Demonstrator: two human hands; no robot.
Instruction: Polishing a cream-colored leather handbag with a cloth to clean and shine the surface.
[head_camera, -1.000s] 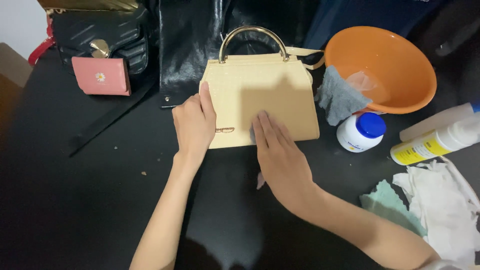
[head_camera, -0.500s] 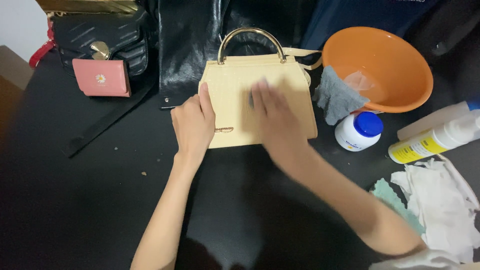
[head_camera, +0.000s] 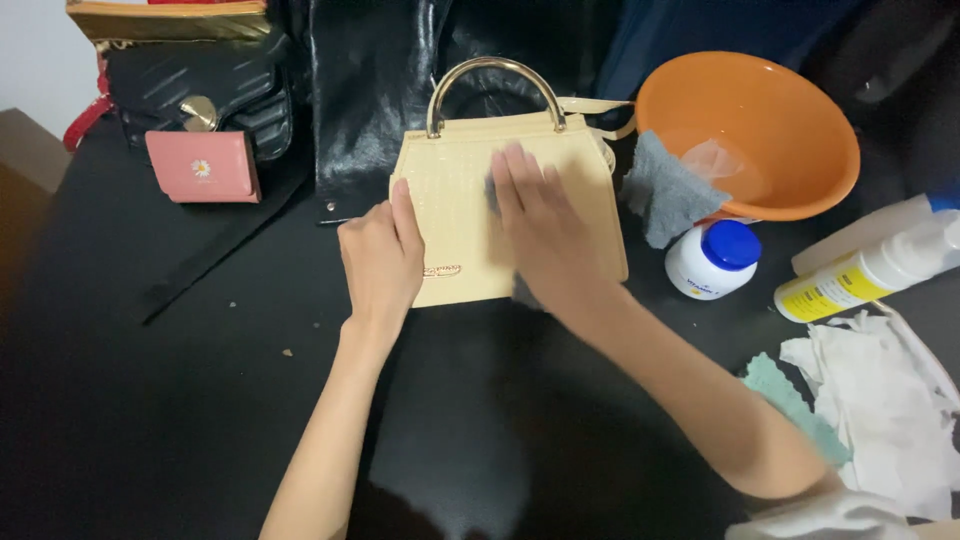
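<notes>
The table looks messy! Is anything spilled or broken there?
Nothing looks spilled or broken. A grey cloth hangs over the rim of the orange bowl, and torn white paper lies piled at the right. A few crumbs dot the black table. Both hands, left and right, lie flat on the cream handbag.

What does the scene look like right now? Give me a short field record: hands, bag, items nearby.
left hand: flat on the left part of the cream handbag, pinning it
right hand: pressed on the bag's front, a bit of grey cloth showing under the fingers
handbag: lying flat on the black table, metal handle away from the person
right side: orange bowl, grey rag on its rim, white jar with blue lid
left side: pink wallet
</notes>
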